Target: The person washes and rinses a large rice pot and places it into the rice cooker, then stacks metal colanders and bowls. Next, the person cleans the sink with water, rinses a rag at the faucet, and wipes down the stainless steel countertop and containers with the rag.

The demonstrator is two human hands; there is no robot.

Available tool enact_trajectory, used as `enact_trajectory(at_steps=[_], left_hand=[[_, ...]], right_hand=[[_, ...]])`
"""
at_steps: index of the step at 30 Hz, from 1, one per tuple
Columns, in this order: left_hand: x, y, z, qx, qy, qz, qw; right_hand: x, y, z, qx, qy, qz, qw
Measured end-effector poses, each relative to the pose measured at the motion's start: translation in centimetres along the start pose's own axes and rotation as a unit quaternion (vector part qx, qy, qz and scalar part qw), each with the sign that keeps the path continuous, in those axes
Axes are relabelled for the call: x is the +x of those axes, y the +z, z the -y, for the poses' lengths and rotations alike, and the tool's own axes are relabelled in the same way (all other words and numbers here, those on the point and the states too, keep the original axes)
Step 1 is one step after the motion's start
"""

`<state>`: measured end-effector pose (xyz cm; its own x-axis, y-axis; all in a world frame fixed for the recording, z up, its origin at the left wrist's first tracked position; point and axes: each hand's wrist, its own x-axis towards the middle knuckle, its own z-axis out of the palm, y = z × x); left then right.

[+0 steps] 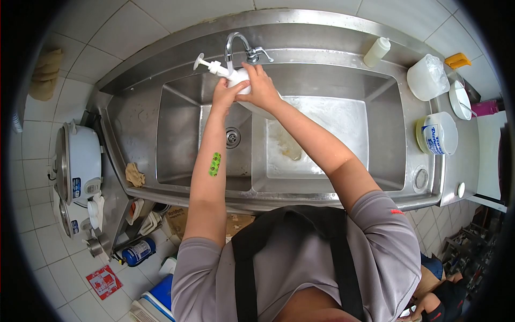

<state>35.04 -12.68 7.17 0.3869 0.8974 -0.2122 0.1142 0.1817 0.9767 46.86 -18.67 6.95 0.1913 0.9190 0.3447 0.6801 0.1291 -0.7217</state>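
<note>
Both my hands hold a white pump bottle (236,78) tilted under the chrome faucet (229,45), its pump head pointing to the upper left. My left hand (225,96) grips the near left side of the bottle, fingers closed round it. Across the top and right side, my right hand (258,86) is wrapped over it. The bottle's lower body is partly hidden behind my right hand and forearm. What looks like a short stream of water runs from the spout onto the bottle. Beneath lies the steel double sink (252,155).
Foamy water (327,129) and a submerged item fill the right basin; the left has a drain (232,137). On the right counter stand a squeeze bottle (377,52), a white container (427,78) and a labelled tub (437,134). A cloth (134,175) lies left. Another person (440,300) is lower right.
</note>
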Motion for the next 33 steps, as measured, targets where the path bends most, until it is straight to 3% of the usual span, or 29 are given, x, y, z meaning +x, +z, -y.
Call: enact_trajectory(at_steps=[5, 10, 12, 14, 15, 16, 18, 20, 23, 27, 29, 30, 32, 33], left_hand=[[-0.1, 0.2, -0.3, 0.019, 0.005, -0.018, 1.0], [-0.8, 0.8, -0.8, 0.041, 0.016, -0.021, 0.999], [-1.8, 0.7, -1.9, -0.029, -0.037, -0.004, 0.999], [-1.7, 0.2, -1.9, -0.129, -0.02, -0.02, 0.991], [-1.3, 0.1, -1.3, -0.191, 0.024, -0.014, 0.981], [-1.4, 0.1, -1.3, -0.206, 0.009, 0.007, 0.979], [-1.6, 2.6, -0.6, -0.174, 0.029, 0.043, 0.983], [-0.9, 5.9, 1.2, -0.011, 0.103, 0.037, 0.994], [-0.6, 11.2, 1.6, 0.022, 0.053, 0.041, 0.997], [-2.4, 18.5, -1.3, 0.154, 0.074, 0.152, 0.974], [-2.0, 21.5, -2.2, 0.05, 0.042, 0.317, 0.946], [-1.8, 22.7, -2.3, 0.02, 0.009, 0.362, 0.932], [-1.7, 24.2, -2.5, -0.009, -0.026, 0.414, 0.91], [-0.4, 24.9, -1.5, -0.029, -0.055, 0.412, 0.909]], right_hand=[[-1.7, 0.4, -0.5, -0.064, -0.013, -0.029, 0.997], [-2.6, 0.8, -0.8, -0.107, 0.023, 0.008, 0.994], [-3.1, 0.6, -1.0, -0.1, 0.008, -0.023, 0.995], [-4.1, 0.4, -1.6, -0.087, -0.033, -0.088, 0.992], [-4.7, 0.2, -2.1, -0.096, -0.044, -0.087, 0.991], [-5.4, 0.1, -2.7, -0.106, -0.06, -0.09, 0.988], [-6.9, -2.4, -2.6, -0.113, -0.026, -0.07, 0.991], [-8.2, -4.4, -3.4, -0.149, -0.011, -0.063, 0.987], [-10.9, -9.4, -4.2, -0.159, 0.037, -0.049, 0.985], [-14.1, -15.3, -5.4, -0.133, 0.103, -0.099, 0.981], [-15.8, -18.6, -7.1, -0.108, 0.143, -0.094, 0.979], [-16.6, -20.1, -7.8, -0.021, 0.132, -0.098, 0.986], [-17.5, -21.3, -9.1, 0.111, 0.101, -0.121, 0.981], [-18.2, -21.9, -9.6, 0.103, 0.107, -0.13, 0.98]])
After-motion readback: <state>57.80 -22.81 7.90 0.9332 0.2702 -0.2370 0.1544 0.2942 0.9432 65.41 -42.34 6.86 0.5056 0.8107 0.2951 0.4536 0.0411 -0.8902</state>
